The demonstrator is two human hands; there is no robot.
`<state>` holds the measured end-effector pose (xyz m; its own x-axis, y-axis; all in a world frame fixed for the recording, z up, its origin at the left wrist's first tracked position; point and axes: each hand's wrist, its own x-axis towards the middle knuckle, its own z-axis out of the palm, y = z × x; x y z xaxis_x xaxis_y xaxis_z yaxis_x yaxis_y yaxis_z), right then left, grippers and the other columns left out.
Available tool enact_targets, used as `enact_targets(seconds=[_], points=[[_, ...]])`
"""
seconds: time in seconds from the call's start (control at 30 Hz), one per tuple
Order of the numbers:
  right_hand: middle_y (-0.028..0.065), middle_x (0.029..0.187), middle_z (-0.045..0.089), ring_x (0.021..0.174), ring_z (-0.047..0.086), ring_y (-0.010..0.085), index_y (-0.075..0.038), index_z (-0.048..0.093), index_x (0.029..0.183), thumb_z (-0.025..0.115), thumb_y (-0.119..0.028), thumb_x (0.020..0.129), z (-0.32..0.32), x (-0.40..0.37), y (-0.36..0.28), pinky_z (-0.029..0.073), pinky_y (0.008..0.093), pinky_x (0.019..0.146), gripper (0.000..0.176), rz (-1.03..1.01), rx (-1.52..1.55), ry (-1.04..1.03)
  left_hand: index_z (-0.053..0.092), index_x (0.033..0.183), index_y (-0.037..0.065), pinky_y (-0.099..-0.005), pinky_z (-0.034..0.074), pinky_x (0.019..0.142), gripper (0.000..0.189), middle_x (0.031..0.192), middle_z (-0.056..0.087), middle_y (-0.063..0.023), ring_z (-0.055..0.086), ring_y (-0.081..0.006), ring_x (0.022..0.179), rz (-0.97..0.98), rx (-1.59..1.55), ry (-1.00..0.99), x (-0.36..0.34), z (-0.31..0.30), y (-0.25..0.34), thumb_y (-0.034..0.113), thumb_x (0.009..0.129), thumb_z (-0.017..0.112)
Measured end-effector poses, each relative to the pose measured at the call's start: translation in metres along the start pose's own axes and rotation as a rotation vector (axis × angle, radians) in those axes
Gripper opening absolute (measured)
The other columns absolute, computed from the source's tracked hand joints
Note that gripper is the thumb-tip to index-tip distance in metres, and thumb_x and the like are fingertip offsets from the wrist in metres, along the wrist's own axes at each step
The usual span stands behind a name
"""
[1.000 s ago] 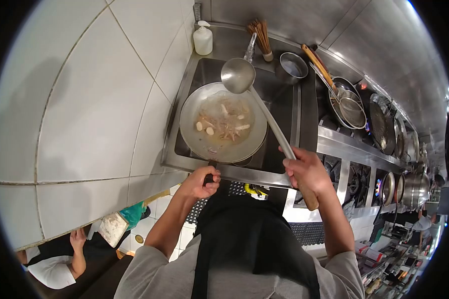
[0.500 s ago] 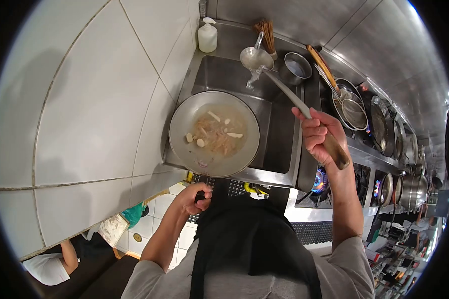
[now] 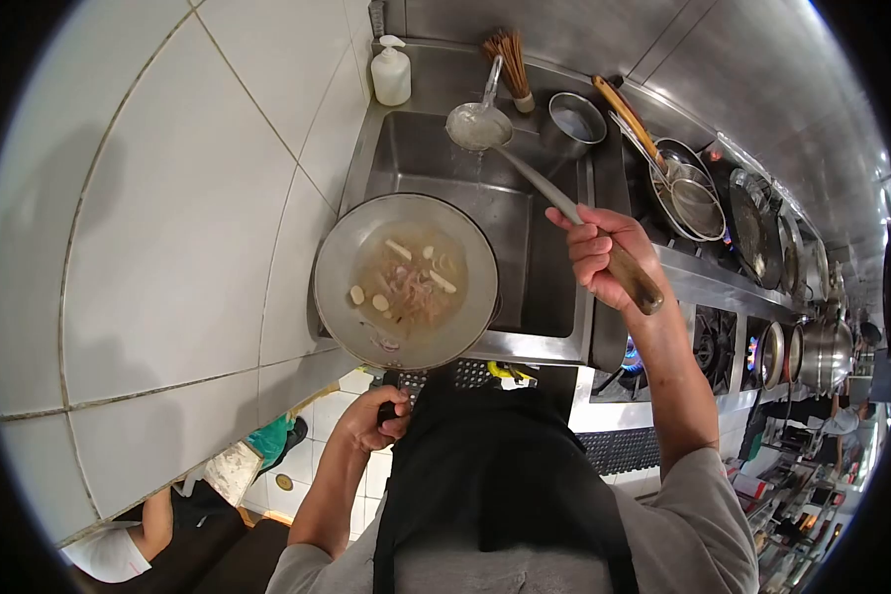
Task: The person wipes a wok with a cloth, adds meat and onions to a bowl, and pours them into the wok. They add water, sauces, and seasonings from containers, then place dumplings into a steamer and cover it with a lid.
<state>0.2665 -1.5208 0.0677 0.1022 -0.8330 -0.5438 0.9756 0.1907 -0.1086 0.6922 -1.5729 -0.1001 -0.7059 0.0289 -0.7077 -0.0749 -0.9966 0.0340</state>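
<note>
Head view shows our left hand (image 3: 378, 420) curled tightly round the handle of a wide pan (image 3: 341, 247), held over the near left part of the sink (image 3: 540, 262); cloudy liquid with pale pieces (image 3: 398, 249) lies inside. Our right hand (image 3: 609, 259), fingers wrapped closed, grips a ladle (image 3: 537, 180), its bowl below the far tap (image 3: 492, 83), water falling beneath. To its right stands a metal pot (image 3: 576, 119); we cannot tell its contents.
</note>
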Motion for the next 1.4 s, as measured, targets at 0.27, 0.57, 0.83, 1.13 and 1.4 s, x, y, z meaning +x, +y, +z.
enact_targets(seconds=[0.27, 0.57, 0.83, 1.13, 1.4], points=[[-0.0008, 0.070, 0.057, 0.052, 0.054, 0.0077, 0.003, 0.054, 0.123, 0.057, -0.017, 0.102, -0.014, 0.006, 0.007, 0.044, 0.0228, 0.047, 0.028, 0.021, -0.017, 0.049, 0.058, 0.076, 0.009, -0.0269, 0.033, 0.042, 0.018, 0.058, 0.051, -0.0026, 0.042, -0.0121, 0.044, -0.003, 0.048, 0.014, 0.009, 0.000, 0.009, 0.020, 0.090, 0.061], [-0.0023, 0.073, 0.056, 0.052, 0.050, 0.0068, 0.000, 0.052, 0.133, 0.058, -0.017, 0.102, -0.023, -0.009, 0.032, 0.041, 0.0226, 0.048, 0.036, -0.069, -0.328, 0.214, 0.056, 0.078, 0.007, -0.0231, 0.032, 0.038, 0.016, 0.062, 0.053, -0.0025, 0.042, -0.0112, 0.044, -0.008, 0.049, -0.132, 0.035, -0.003, 0.027, 0.017, 0.089, 0.060], [0.0004, 0.068, 0.055, 0.050, 0.053, 0.0095, 0.004, 0.061, 0.127, 0.066, -0.012, 0.092, -0.015, -0.037, 0.075, 0.041, 0.0255, 0.046, 0.038, -0.161, -1.203, 0.451, 0.054, 0.078, 0.009, -0.0241, 0.031, 0.041, 0.012, 0.066, 0.053, -0.0007, 0.042, -0.0109, 0.046, -0.014, 0.081, -0.104, 0.042, 0.016, 0.048, 0.015, 0.087, 0.060], [0.0032, 0.064, 0.057, 0.051, 0.056, 0.0100, 0.002, 0.065, 0.093, 0.068, -0.013, 0.087, -0.003, 0.052, 0.053, 0.046, 0.0287, 0.047, 0.017, -0.345, -1.592, 0.329, 0.055, 0.083, 0.009, -0.0250, 0.035, 0.041, 0.009, 0.067, 0.054, 0.0008, 0.043, -0.0105, 0.046, -0.055, 0.077, -0.070, 0.038, 0.008, 0.057, 0.015, 0.087, 0.060], [-0.0026, 0.063, 0.053, 0.049, 0.049, 0.0097, -0.008, 0.057, 0.088, 0.063, -0.021, 0.100, -0.035, 0.097, 0.033, 0.042, 0.0256, 0.045, 0.018, -0.307, -0.361, 0.321, 0.056, 0.075, 0.010, -0.0245, 0.034, 0.041, 0.017, 0.062, 0.051, 0.0011, 0.043, -0.0100, 0.045, -0.095, 0.073, -0.029, 0.008, 0.011, 0.051, 0.019, 0.089, 0.060]])
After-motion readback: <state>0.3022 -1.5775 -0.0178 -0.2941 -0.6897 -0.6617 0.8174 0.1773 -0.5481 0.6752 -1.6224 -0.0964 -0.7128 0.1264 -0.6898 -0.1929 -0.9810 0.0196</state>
